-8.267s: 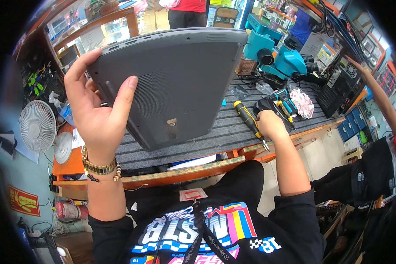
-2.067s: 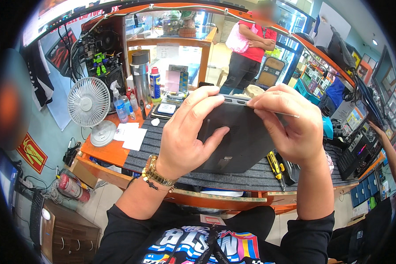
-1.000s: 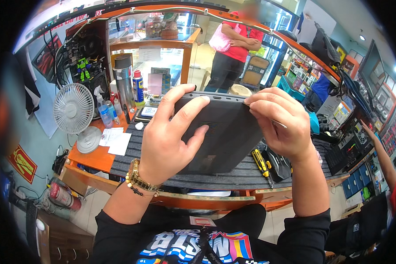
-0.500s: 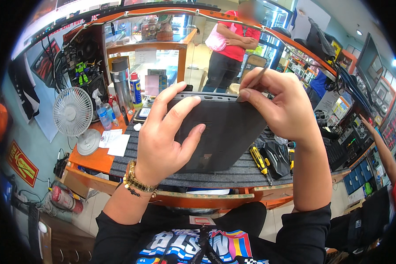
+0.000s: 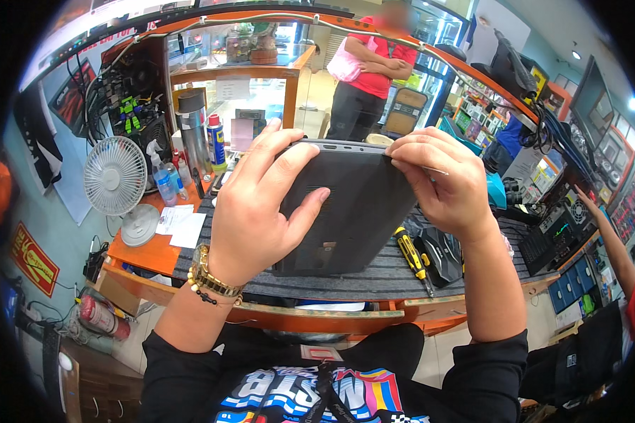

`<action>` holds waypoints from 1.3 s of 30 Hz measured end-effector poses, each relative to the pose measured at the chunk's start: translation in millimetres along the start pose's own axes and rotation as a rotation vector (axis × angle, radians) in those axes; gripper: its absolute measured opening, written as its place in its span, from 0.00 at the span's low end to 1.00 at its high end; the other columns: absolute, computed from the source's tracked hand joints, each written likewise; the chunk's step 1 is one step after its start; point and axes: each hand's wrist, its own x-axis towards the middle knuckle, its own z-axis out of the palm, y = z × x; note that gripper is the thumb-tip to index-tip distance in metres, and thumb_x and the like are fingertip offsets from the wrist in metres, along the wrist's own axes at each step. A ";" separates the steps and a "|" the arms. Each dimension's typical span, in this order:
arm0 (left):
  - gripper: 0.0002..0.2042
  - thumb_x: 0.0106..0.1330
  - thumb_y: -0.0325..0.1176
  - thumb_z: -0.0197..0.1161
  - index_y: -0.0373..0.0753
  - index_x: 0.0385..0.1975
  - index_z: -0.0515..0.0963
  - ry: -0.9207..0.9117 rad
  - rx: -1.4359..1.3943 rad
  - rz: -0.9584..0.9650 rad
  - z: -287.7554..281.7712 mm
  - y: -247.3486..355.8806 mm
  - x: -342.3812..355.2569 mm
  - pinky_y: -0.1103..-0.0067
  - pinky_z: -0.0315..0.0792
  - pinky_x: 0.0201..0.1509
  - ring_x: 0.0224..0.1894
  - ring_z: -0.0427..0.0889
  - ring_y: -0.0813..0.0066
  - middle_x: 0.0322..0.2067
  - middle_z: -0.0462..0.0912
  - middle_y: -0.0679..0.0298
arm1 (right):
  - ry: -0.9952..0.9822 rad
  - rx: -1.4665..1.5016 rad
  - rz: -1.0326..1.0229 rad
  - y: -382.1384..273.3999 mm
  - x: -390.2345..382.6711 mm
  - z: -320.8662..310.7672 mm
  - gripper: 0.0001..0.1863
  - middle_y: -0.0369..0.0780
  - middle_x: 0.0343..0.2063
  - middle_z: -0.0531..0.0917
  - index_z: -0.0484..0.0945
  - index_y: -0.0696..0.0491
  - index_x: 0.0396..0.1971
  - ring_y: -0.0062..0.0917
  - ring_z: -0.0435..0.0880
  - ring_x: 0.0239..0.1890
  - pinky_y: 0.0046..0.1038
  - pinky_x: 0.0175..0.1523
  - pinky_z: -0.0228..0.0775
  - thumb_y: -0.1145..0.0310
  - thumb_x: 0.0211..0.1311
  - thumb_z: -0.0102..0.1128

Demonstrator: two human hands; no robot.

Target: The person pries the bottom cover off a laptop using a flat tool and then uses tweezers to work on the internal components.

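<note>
Dark grey plastic laptop (image 5: 353,208) stands on edge at picture centre, over the grey ribbed mat (image 5: 374,278). Left hand (image 5: 257,204) clasps its nine o'clock side; right hand (image 5: 444,187) pinches its one o'clock corner.

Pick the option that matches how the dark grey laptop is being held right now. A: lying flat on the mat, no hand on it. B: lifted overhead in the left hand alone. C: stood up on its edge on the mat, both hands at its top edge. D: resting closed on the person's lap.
C: the laptop stands on edge on the grey mat, with the left hand and right hand gripping its top edge.
</note>
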 end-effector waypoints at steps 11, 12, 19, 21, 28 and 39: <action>0.24 0.56 0.29 0.80 0.38 0.54 0.83 0.003 -0.032 0.000 -1.4 2.5 0.3 0.59 0.77 0.67 0.67 0.79 0.40 0.58 0.82 0.51 | -0.014 -0.065 -0.097 0.6 -4.7 -1.8 0.12 0.42 0.35 0.86 0.81 0.56 0.36 0.40 0.87 0.40 0.36 0.44 0.82 0.83 0.51 0.71; 0.24 0.56 0.29 0.80 0.38 0.54 0.83 0.002 -0.033 0.001 -1.9 2.3 -0.2 0.59 0.77 0.67 0.67 0.79 0.40 0.58 0.82 0.51 | -0.014 -0.067 -0.095 -0.2 -3.2 -5.0 0.12 0.42 0.35 0.86 0.81 0.56 0.36 0.40 0.87 0.40 0.36 0.44 0.82 0.83 0.51 0.71; 0.24 0.58 0.25 0.77 0.32 0.55 0.80 -0.030 -0.033 -0.009 -3.7 7.4 -0.5 0.59 0.72 0.72 0.70 0.76 0.40 0.60 0.81 0.47 | -0.154 0.306 0.432 -2.1 16.6 -23.9 0.03 0.44 0.27 0.85 0.82 0.61 0.38 0.23 0.84 0.30 0.28 0.38 0.78 0.78 0.67 0.65; 0.24 0.57 0.25 0.77 0.32 0.55 0.80 -0.030 -0.029 -0.010 -2.6 10.7 0.6 0.59 0.72 0.72 0.70 0.76 0.39 0.59 0.82 0.47 | -0.151 0.332 0.460 0.4 18.1 -24.1 0.03 0.43 0.27 0.86 0.82 0.61 0.38 0.23 0.84 0.30 0.28 0.38 0.78 0.77 0.67 0.65; 0.24 0.60 0.37 0.77 0.41 0.57 0.82 -0.104 0.245 0.069 10.3 25.5 18.5 0.51 0.61 0.77 0.65 0.79 0.51 0.58 0.84 0.54 | -0.107 0.160 0.267 5.7 8.8 -18.9 0.04 0.44 0.30 0.87 0.83 0.59 0.37 0.32 0.87 0.32 0.29 0.39 0.78 0.76 0.65 0.69; 0.25 0.58 0.34 0.77 0.33 0.56 0.81 -0.102 0.161 0.090 23.6 31.9 27.5 0.55 0.69 0.67 0.56 0.80 0.49 0.53 0.83 0.52 | -0.006 0.113 0.147 19.3 -11.0 -12.3 0.07 0.42 0.33 0.87 0.85 0.55 0.37 0.38 0.87 0.36 0.33 0.42 0.79 0.80 0.60 0.72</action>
